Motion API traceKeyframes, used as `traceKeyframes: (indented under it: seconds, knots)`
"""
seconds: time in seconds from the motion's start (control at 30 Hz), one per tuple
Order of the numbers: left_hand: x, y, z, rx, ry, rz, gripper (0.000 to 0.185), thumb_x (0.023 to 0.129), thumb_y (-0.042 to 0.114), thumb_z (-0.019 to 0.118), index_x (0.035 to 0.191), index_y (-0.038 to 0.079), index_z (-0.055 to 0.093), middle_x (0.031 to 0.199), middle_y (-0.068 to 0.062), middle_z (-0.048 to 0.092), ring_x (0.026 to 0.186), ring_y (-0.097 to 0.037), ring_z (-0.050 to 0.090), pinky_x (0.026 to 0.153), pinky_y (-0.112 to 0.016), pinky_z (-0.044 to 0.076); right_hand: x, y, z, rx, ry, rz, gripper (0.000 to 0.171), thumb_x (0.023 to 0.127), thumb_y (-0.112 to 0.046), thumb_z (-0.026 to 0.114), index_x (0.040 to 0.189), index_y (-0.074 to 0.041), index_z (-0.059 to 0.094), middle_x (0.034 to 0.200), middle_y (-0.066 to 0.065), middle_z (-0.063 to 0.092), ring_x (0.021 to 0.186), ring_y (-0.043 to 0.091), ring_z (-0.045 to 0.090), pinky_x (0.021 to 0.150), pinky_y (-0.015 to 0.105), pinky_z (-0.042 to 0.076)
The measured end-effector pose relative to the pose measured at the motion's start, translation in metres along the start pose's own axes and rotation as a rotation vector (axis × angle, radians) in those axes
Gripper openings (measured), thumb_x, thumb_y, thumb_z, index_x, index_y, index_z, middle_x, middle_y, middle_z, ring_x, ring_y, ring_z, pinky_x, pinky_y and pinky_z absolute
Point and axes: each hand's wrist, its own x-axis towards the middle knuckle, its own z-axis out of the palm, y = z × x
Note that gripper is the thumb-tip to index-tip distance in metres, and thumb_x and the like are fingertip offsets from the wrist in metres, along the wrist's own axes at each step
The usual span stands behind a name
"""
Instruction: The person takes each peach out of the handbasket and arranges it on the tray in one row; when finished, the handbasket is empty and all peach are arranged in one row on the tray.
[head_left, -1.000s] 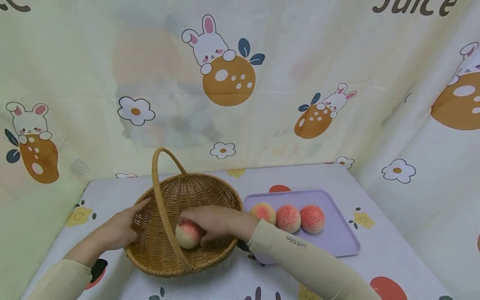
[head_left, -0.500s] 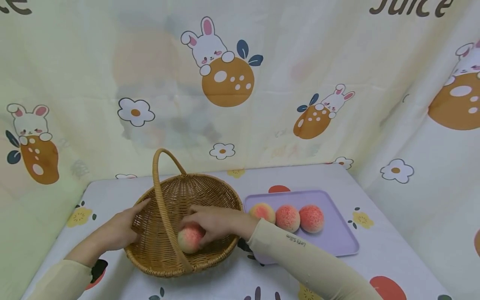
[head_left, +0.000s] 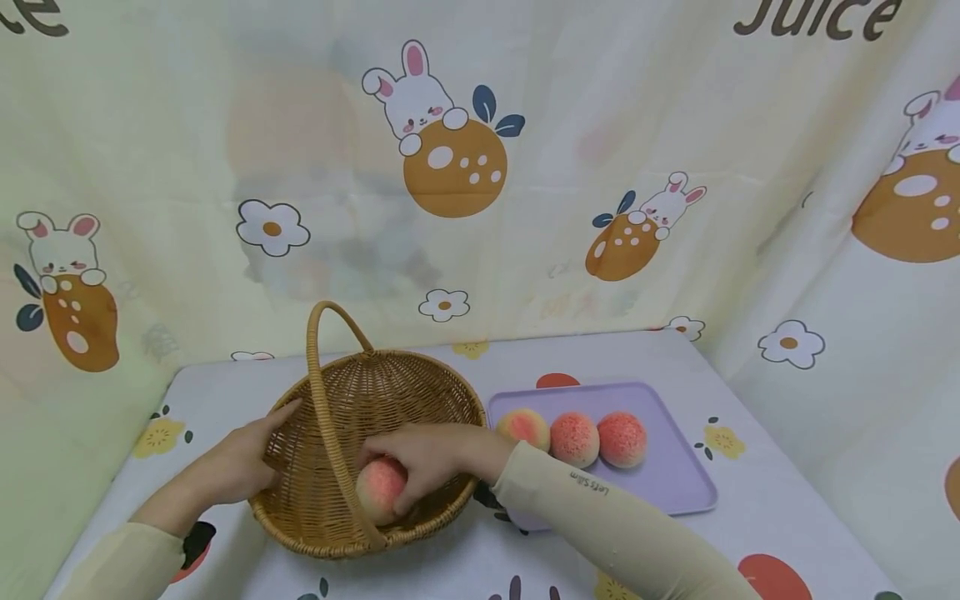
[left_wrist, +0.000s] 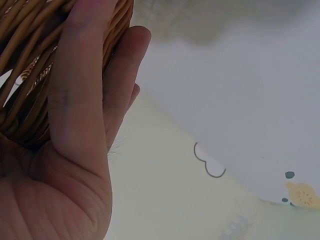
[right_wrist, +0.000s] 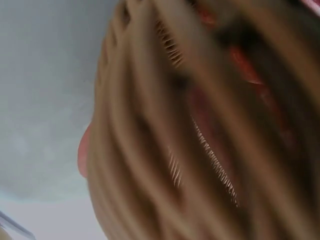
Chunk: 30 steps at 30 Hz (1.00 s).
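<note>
Round pink-and-cream peach [head_left: 380, 487] sitting low in the round woven wicker basket [head_left: 442, 385], just right of the arched handle [head_left: 324, 398], a shade deeper and nearer the basket floor than a second ago. Right hand [head_left: 423, 457] draped over its top and right side, fingers curled round it, grip not let go. Settled rather than lifted, by the look of it: fruit down in the bowl, release not made. Left hand [head_left: 242, 460] flat against the basket's left wall, fingers straight, pressing the weave [left_wrist: 20, 90] and steadying it, same spot as before. Right wrist view filled with blurred wicker strands [right_wrist: 165, 150], nothing more to read there. Just right of the basket, a flat lilac plastic tray [head_left: 675, 483] with three more pink peaches [head_left: 574, 439] in a row, touching one another, untouched. All on a pale printed tablecloth [head_left: 465, 567], bunny-patterned curtain [head_left: 450, 142] behind.
</note>
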Motion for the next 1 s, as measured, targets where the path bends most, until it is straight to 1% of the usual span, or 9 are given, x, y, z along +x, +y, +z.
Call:
traceKeyframes:
  seconds: [0.17,0.3,0.4,0.47,0.6,0.7,0.73,0.83,1.0]
  knots:
    - [-0.001,0.0,0.001,0.002,0.005,0.014,0.101,0.068,-0.013,0.066,0.159,-0.002,0.023,0.149,-0.041,0.034,0.126,-0.051,0.045,0.081,-0.047,0.048,0.001,-0.002,0.002,-0.008,0.011,-0.004,0.066,0.071,-0.027,0.092,0.127,-0.023,0.057,0.119,-0.012,0.062,0.105,0.002,0.056,0.088,0.02,0.045]
    - [0.0,0.0,0.001,-0.011,-0.002,0.003,0.101,0.068,-0.013,0.066,0.159,-0.002,0.023,0.149,-0.041,0.033,0.119,-0.047,0.049,0.078,-0.045,0.049,-0.003,0.0,-0.002,-0.016,0.065,-0.021,0.066,0.069,-0.023,0.092,0.125,-0.024,0.058,0.118,-0.012,0.062,0.107,0.002,0.055,0.091,0.022,0.044]
    - [0.0,-0.001,0.001,-0.03,-0.01,-0.008,0.101,0.068,-0.014,0.066,0.159,-0.002,0.022,0.15,-0.042,0.031,0.11,-0.042,0.05,0.073,-0.041,0.048,-0.01,0.003,-0.011,0.035,0.129,-0.05,0.067,0.067,-0.02,0.091,0.126,-0.023,0.059,0.119,-0.013,0.06,0.109,0.002,0.053,0.092,0.022,0.044]
    - [0.001,-0.001,0.001,-0.038,-0.014,-0.013,0.101,0.068,-0.014,0.065,0.159,-0.003,0.022,0.15,-0.042,0.03,0.107,-0.042,0.049,0.071,-0.04,0.048,-0.018,0.004,-0.019,0.105,0.173,-0.081,0.068,0.067,-0.017,0.089,0.127,-0.021,0.058,0.12,-0.011,0.058,0.111,0.003,0.053,0.093,0.024,0.045]
    - [0.001,-0.001,0.0,-0.035,-0.018,-0.017,0.101,0.068,-0.014,0.066,0.158,-0.004,0.022,0.149,-0.043,0.03,0.109,-0.042,0.049,0.071,-0.039,0.048,-0.041,0.006,-0.038,0.28,0.251,-0.126,0.07,0.068,-0.011,0.087,0.131,-0.019,0.057,0.126,-0.008,0.056,0.114,0.007,0.054,0.093,0.029,0.049]
    - [0.001,0.0,-0.001,-0.036,-0.022,-0.022,0.101,0.068,-0.013,0.067,0.158,-0.004,0.022,0.149,-0.043,0.03,0.109,-0.042,0.049,0.07,-0.039,0.048,-0.062,0.011,-0.051,0.417,0.306,-0.127,0.069,0.071,-0.008,0.086,0.133,-0.02,0.057,0.129,-0.005,0.056,0.113,0.014,0.057,0.09,0.035,0.052]
    - [0.002,0.0,-0.001,-0.037,-0.024,-0.025,0.101,0.069,-0.013,0.067,0.158,-0.004,0.021,0.149,-0.043,0.029,0.108,-0.042,0.049,0.07,-0.039,0.049,-0.07,0.014,-0.054,0.442,0.329,-0.122,0.069,0.071,-0.008,0.086,0.133,-0.021,0.057,0.129,-0.004,0.056,0.113,0.016,0.058,0.09,0.037,0.053]
    - [0.002,0.0,-0.002,-0.035,-0.024,-0.026,0.101,0.069,-0.013,0.066,0.158,-0.004,0.021,0.149,-0.044,0.029,0.108,-0.042,0.049,0.069,-0.039,0.049,-0.094,0.023,-0.063,0.503,0.392,-0.117,0.069,0.071,-0.007,0.085,0.134,-0.018,0.059,0.134,0.001,0.056,0.115,0.021,0.057,0.09,0.042,0.052]
    - [0.002,0.0,-0.002,-0.042,-0.024,-0.029,0.101,0.069,-0.014,0.065,0.158,-0.004,0.021,0.15,-0.044,0.028,0.105,-0.042,0.05,0.067,-0.038,0.049,-0.139,0.04,-0.071,0.478,0.488,-0.04,0.068,0.071,-0.005,0.084,0.134,-0.014,0.06,0.135,0.001,0.056,0.121,0.024,0.054,0.094,0.048,0.049]
